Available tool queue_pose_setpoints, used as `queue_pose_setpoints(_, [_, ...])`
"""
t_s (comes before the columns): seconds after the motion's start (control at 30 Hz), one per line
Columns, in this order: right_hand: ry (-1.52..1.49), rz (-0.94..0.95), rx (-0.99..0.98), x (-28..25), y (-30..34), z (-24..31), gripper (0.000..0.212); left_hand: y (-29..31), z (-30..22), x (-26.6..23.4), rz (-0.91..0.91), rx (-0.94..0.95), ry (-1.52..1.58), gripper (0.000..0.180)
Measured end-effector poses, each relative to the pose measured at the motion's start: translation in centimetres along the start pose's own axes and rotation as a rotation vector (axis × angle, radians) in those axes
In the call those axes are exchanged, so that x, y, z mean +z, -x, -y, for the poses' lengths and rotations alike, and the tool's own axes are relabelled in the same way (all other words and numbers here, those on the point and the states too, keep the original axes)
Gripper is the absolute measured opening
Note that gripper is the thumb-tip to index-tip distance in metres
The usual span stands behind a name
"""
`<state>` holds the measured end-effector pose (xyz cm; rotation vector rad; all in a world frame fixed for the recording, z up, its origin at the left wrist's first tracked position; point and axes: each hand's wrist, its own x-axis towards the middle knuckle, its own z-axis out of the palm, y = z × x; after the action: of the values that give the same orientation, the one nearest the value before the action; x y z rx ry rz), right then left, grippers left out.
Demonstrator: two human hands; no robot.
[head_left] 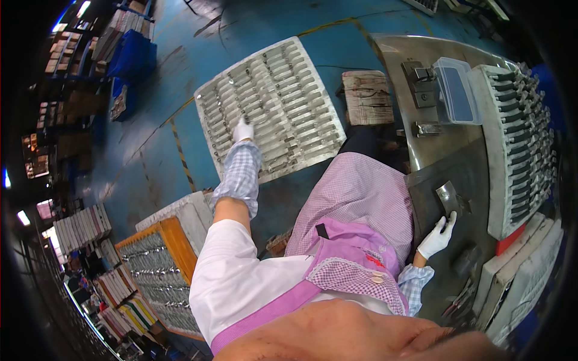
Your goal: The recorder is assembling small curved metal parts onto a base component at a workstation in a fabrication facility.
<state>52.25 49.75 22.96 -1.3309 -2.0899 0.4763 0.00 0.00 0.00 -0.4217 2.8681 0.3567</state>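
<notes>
My left hand [243, 131], in a white glove, reaches over a large white slotted tray [328, 123]. Its fingers are at a row of small metal parts [221, 101] lying in the slots; they look drawn together, but what is between them is too small to make out. To the right, my right hand [435, 239], also gloved, is by a dark mat [430, 192] on the metal worktable [400, 57]. Its finger and thumb are apart, with a fingertip at the lower edge of a shiny metal block [447, 195]. Nothing is visibly held there.
Behind the block stand a clear plastic box [456, 90], a metal fixture [419, 84] and a smaller block [428, 128]. A white rack [497, 150] carries dark-handled metal parts. A worn stool [367, 96] is beyond my lap. An orange-edged tray [176, 240] of parts leans at left.
</notes>
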Motion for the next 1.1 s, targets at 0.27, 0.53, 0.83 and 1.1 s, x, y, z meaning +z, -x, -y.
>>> queue_pose_setpoints(0.27, [0.148, -0.047, -0.005, 0.9, 0.6, 2.2, 0.035, 14.0, -1.1, 0.4, 0.1, 0.229, 0.075, 0.05])
queue_pose_setpoints(0.53, [0.103, -0.06, -0.042, 0.9, 0.3, 1.5, 0.035, 18.5, -2.9, 3.2, 0.279, 0.295, -0.052, 0.059])
queue_pose_setpoints(0.83, [0.096, -0.055, -0.055, 0.6, 0.4, 1.8, 0.035, 7.2, -4.1, 0.2, 0.057, 0.364, -0.366, 0.055])
queue_pose_setpoints(1.1, [0.161, -0.054, -0.032, 0.9, 0.6, -0.1, 0.037, 6.9, -5.7, 1.9, -0.113, 0.387, -0.547, 0.051])
